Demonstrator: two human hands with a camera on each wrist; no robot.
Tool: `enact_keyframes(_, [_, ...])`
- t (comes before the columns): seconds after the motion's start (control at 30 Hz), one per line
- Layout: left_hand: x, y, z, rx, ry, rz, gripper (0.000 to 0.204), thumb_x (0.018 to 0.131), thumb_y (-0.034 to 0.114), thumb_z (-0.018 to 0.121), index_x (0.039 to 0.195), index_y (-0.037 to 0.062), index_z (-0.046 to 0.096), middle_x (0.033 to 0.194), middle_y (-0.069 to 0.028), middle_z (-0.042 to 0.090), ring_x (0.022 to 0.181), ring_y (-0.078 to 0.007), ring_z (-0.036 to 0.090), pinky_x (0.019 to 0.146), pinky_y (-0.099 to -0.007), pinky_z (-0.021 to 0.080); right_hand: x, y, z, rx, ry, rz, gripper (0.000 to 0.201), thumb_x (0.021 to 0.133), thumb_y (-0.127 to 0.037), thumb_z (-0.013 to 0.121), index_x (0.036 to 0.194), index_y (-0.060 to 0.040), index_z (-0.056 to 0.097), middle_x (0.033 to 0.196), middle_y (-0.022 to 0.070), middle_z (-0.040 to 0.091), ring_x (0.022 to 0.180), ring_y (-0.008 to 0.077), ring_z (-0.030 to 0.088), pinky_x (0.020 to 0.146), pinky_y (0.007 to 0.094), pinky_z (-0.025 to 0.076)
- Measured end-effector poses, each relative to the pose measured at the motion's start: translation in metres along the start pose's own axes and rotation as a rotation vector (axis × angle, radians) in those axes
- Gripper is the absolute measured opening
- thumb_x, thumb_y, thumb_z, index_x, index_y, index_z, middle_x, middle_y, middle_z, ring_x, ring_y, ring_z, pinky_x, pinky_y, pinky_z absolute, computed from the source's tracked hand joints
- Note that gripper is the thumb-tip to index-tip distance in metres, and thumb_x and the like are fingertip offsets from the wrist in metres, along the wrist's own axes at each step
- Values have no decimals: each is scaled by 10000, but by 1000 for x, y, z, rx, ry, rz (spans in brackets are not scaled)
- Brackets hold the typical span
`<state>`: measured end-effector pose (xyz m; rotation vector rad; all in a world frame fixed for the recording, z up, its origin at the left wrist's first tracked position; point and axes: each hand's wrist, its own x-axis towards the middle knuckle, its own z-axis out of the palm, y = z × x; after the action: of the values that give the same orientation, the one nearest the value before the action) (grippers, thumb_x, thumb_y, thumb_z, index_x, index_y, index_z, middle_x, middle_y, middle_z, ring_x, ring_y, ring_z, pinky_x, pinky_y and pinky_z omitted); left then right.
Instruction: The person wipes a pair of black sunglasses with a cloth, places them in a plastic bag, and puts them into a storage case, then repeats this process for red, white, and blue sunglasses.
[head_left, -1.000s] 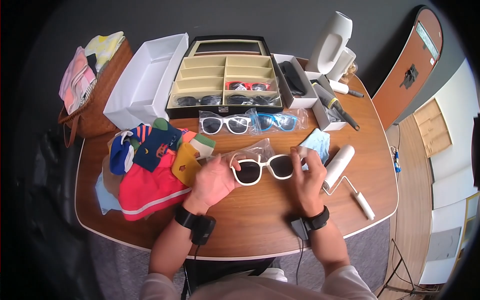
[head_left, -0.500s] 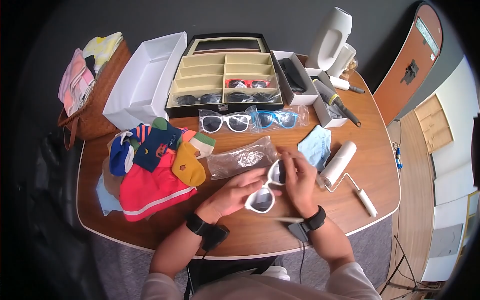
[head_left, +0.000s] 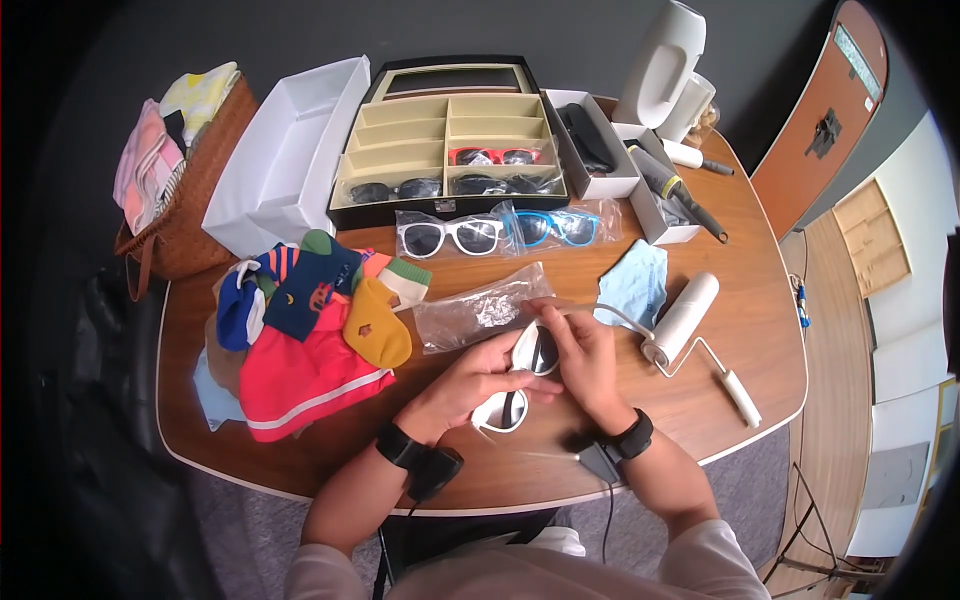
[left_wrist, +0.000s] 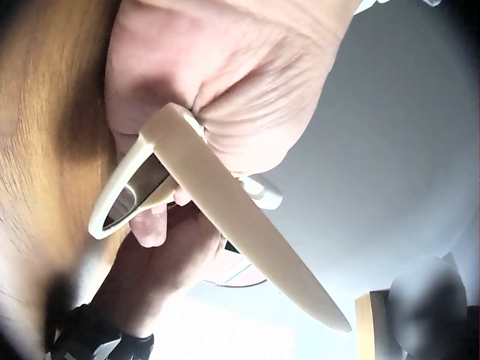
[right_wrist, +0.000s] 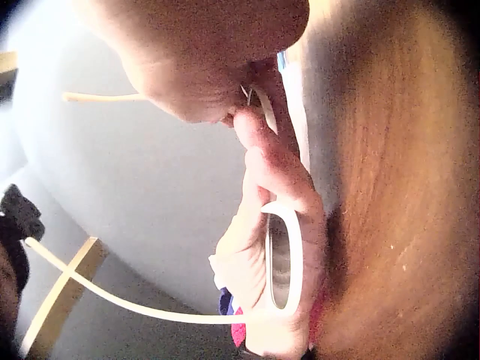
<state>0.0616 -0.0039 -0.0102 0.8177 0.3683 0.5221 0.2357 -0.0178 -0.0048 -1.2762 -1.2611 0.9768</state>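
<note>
White-framed sunglasses (head_left: 501, 410) with dark lenses are held close over the table, tilted with one lens nearer the body. My left hand (head_left: 465, 388) grips them around the middle, between the two lenses. My right hand (head_left: 586, 362) holds the far lens end, its fingers covering part of the rim. Both temples stand unfolded: one temple (left_wrist: 247, 232) crosses the left wrist view, and the right wrist view shows a thin temple arm (right_wrist: 135, 307). Just beyond the hands lies a crinkled clear plastic sleeve (head_left: 475, 315).
Bagged white sunglasses (head_left: 450, 236) and blue sunglasses (head_left: 555, 229) lie before a compartment case (head_left: 400, 130). Socks and a red cloth (head_left: 310, 390) pile up at left, near a white box (head_left: 285, 160). A light blue cloth (head_left: 633, 285) and lint roller (head_left: 685, 315) are at right.
The white sunglasses have turned from lying crosswise to tilted lengthwise and come nearer the body. My left hand has shifted from the end to the middle, and the hands are closer together.
</note>
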Motion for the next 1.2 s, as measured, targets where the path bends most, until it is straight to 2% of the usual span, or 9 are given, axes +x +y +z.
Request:
enact_keyframes(0.2, [1,-3,-2,17,120,47,451,955,67,553,1371,-23,405,1264,-157,572,1137,-290,625,975,-402,511,9,-8,-12,-196,-76,-230,334,892,-35,653,1219,6,604,1082,116,703,870,113,653,759,264,525])
enact_keyframes(0.23, [0,-1,-5,2,147,42,410,958,61,549,1344,-27,444,1262,-157,582,1143,-288,622,978,-394,510,7,-35,-17,-290,-73,-85,475,841,40,621,1305,11,521,1182,177,646,1005,220,648,873,325,509])
enact_keyframes(0.33, [-2,7,-5,33,174,66,400,958,56,547,1339,-27,457,1274,-154,582,1150,-286,617,982,-389,509,21,-13,-43,-761,167,-369,506,837,64,561,1334,26,473,1247,253,571,1150,363,561,986,412,448])
enact_keyframes(0.43, [-1,8,-5,17,163,64,428,930,27,569,1339,-36,458,1301,-165,570,1171,-284,603,998,-387,496,21,12,-52,-1062,216,-232,435,832,66,519,1267,49,512,1302,292,507,1208,445,468,1032,466,393])
enact_keyframes(0.63, [-1,7,-9,-55,114,87,478,905,-3,566,1356,-60,420,1343,-183,531,1220,-298,568,1051,-412,451,20,-10,-53,-1118,28,19,249,837,54,530,1066,39,624,1195,239,589,1153,405,525,946,444,447])
enact_keyframes(0.73, [0,6,-10,-66,116,85,492,900,-8,560,1365,-60,409,1349,-189,525,1226,-304,563,1058,-421,443,21,-3,-54,-1070,80,-82,162,840,11,593,984,28,665,1035,205,652,990,376,619,822,415,501])
enact_keyframes(0.83, [0,5,-10,-73,108,84,502,895,-12,558,1370,-58,404,1351,-194,523,1234,-309,557,1061,-426,440,19,-18,-40,-797,277,-196,118,845,-41,665,939,29,681,869,176,679,765,320,675,679,376,524])
enact_keyframes(1.0, [-2,3,-10,-90,118,84,504,882,-29,559,1366,-49,421,1318,-173,548,1205,-276,573,1048,-411,448,2,-27,-20,-418,73,-114,160,862,-78,699,983,26,684,790,148,682,614,192,641,564,298,500])
enact_keyframes(1.2, [-4,-1,-17,-50,172,85,568,819,-107,519,1377,-30,443,1266,-102,581,1147,-167,587,968,-310,479,-6,-39,-3,-749,-329,-707,200,826,-116,713,997,-13,702,973,96,702,822,241,617,753,362,504])
